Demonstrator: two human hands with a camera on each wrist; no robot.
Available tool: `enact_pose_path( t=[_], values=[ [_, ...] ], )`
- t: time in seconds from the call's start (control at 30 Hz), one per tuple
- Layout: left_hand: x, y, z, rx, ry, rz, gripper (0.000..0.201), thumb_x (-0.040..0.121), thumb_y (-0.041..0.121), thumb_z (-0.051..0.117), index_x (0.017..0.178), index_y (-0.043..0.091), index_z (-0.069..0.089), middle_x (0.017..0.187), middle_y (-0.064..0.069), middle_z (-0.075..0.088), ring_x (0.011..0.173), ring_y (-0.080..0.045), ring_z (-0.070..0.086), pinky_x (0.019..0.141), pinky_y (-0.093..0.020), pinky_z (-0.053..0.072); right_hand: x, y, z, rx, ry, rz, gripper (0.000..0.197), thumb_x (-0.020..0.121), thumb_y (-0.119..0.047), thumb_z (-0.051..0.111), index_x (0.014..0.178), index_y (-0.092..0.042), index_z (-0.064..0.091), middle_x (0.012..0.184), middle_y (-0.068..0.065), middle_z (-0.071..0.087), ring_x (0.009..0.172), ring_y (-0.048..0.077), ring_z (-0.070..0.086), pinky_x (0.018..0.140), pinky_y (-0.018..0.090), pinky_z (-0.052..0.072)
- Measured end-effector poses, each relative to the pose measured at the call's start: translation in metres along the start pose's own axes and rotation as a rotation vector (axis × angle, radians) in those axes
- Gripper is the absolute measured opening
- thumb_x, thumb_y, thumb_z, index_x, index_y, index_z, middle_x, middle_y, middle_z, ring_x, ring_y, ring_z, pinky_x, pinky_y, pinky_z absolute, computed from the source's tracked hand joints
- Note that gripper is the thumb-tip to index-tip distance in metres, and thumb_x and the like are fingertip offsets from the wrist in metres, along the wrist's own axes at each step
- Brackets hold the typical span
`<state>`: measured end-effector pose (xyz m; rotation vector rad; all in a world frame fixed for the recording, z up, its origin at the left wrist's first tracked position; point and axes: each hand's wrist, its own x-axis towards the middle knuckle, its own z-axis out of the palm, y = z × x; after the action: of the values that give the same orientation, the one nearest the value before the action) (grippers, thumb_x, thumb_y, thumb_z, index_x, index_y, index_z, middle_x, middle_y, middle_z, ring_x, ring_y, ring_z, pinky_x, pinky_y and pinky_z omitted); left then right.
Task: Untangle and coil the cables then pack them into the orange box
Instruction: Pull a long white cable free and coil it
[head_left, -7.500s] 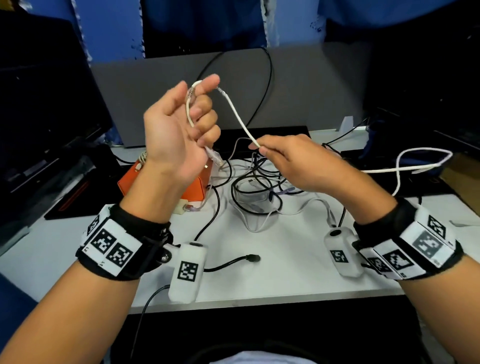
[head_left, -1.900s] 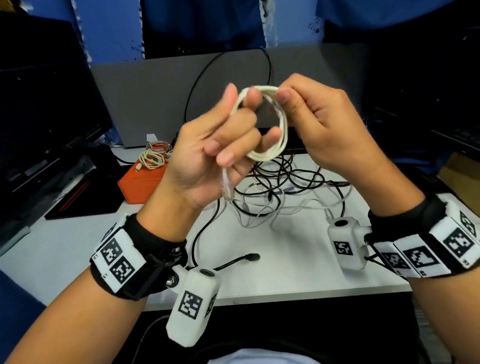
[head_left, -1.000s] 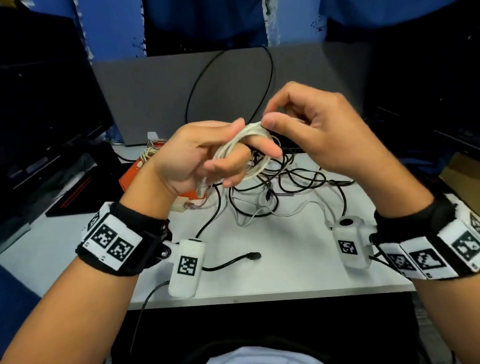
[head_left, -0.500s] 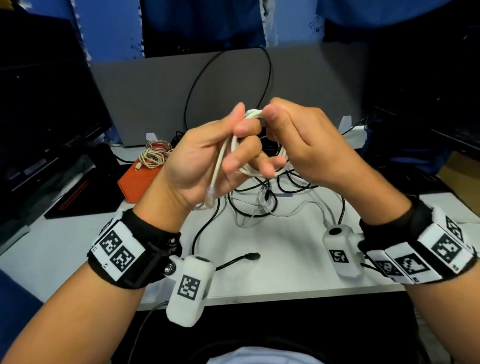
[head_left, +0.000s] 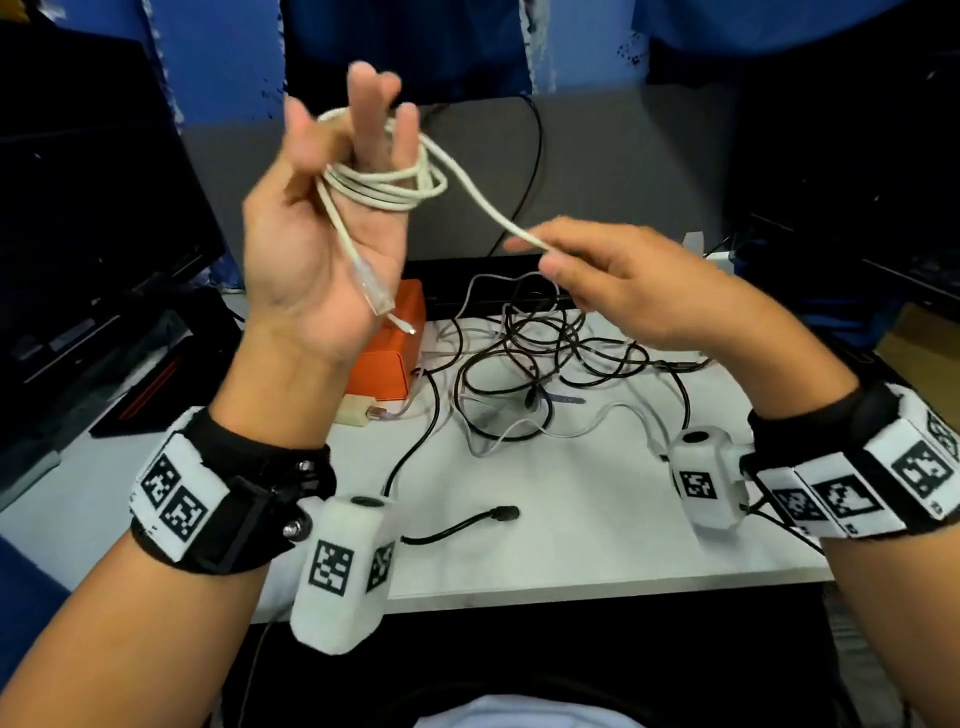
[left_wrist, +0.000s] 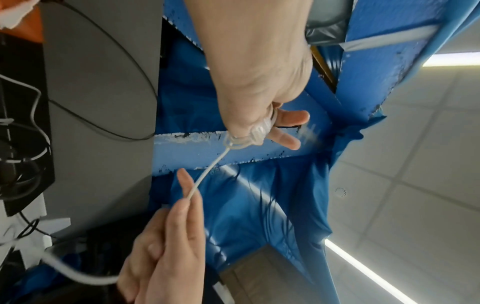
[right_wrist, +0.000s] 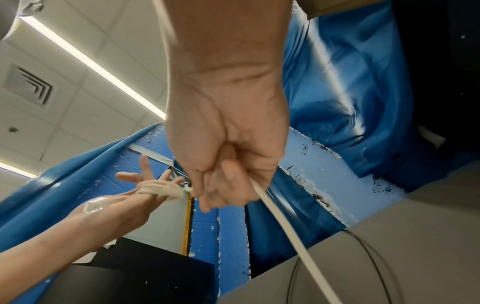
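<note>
My left hand (head_left: 358, 130) is raised palm toward me, its fingers straight and spread. A white cable (head_left: 384, 184) is wound in several loops around those fingers. Its clear connector (head_left: 375, 293) hangs down over the palm. To the lower right, my right hand (head_left: 540, 254) pinches the cable's free length between thumb and fingers. The right wrist view shows the cable (right_wrist: 280, 222) running out under that hand. The orange box (head_left: 397, 338) stands on the table behind my left wrist, partly hidden.
A tangle of black and clear cables (head_left: 545, 358) lies on the white table (head_left: 571, 545) right of the box. One black plug end (head_left: 504, 514) lies near the front edge. Dark monitors stand at left and right, and a grey panel (head_left: 623, 171) stands behind.
Half a second ago both hands met at the coil. My left hand has since risen and spread its fingers, and my right hand has drawn a length of cable out to the lower right.
</note>
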<state>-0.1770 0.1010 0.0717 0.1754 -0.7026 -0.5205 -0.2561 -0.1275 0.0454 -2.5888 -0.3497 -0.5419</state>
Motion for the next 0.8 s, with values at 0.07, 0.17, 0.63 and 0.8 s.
enact_pose_path(
  t=[0.07, 0.17, 0.63, 0.8],
  values=[
    [0.005, 0.003, -0.01, 0.226, 0.08, 0.062, 0.045, 0.113, 0.025, 0.028, 0.116, -0.007, 0.06, 0.106, -0.019, 0.075, 0.1, -0.021, 0.071, 0.111, -0.035, 0.044, 0.0, 0.0, 0.004, -0.036, -0.14, 0.002, 0.041, 0.108, -0.043, 0.045, 0.142, -0.065, 0.041, 0.09, -0.009, 0.068, 0.078, 0.013, 0.062, 0.082, 0.043, 0.055],
    [0.007, -0.015, -0.02, 1.038, 0.234, 0.207, 0.039, 0.113, 0.028, 0.03, 0.125, 0.003, 0.057, 0.129, -0.001, 0.071, 0.077, -0.011, 0.07, 0.109, -0.034, 0.047, -0.001, -0.011, 0.014, -0.048, -0.268, -0.058, 0.047, 0.108, -0.042, 0.046, 0.147, -0.064, 0.033, 0.089, -0.032, 0.068, 0.075, 0.0, 0.059, 0.077, 0.015, 0.047],
    [-0.004, -0.003, -0.03, 1.572, -0.252, -0.653, 0.043, 0.106, 0.044, 0.044, 0.111, 0.01, 0.07, 0.06, -0.001, 0.037, 0.058, -0.02, 0.032, 0.057, -0.033, 0.031, 0.004, -0.002, 0.01, 0.175, 0.254, -0.004, 0.023, 0.091, -0.041, 0.074, 0.084, -0.02, 0.07, 0.056, -0.009, 0.045, 0.056, 0.006, 0.038, 0.056, 0.023, 0.032],
    [-0.003, 0.009, -0.035, 1.199, -0.316, -0.567, 0.031, 0.102, 0.033, 0.049, 0.092, 0.006, 0.06, 0.052, 0.004, 0.032, 0.058, -0.04, 0.024, 0.068, -0.03, 0.049, 0.008, 0.012, 0.004, 0.117, 0.171, -0.012, 0.019, 0.097, -0.041, 0.068, 0.091, -0.023, 0.07, 0.065, -0.006, 0.051, 0.061, 0.006, 0.043, 0.059, 0.027, 0.035]
  ],
)
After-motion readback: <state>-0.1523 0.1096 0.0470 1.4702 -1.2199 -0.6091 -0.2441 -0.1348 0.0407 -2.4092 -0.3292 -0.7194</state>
